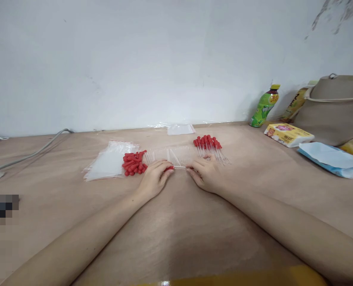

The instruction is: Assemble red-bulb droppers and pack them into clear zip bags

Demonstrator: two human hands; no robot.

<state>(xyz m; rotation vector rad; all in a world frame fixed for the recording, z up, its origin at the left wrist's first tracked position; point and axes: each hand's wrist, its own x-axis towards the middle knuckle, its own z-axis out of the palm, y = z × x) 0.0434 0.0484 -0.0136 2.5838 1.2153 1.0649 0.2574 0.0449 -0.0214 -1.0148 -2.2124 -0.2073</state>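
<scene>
My left hand [156, 177] pinches a red rubber bulb [169, 168] at the middle of the table. From the bulb a thin clear tube [180, 167] runs rightward, and my right hand [205, 173] pinches its other end. Loose red bulbs [132, 163] lie in a pile left of my left hand. Behind both hands several clear tubes [176, 155] are spread side by side. Beyond my right hand sit several droppers with red bulbs [208, 142] fitted on clear tubes.
Clear plastic bags [106, 163] lie at the left, a white packet [181, 129] by the wall. At the right stand a green bottle [264, 107], a tissue pack [288, 135], a blue-white packet [332, 159] and a grey bag [337, 107]. A cable [39, 152] crosses the far left.
</scene>
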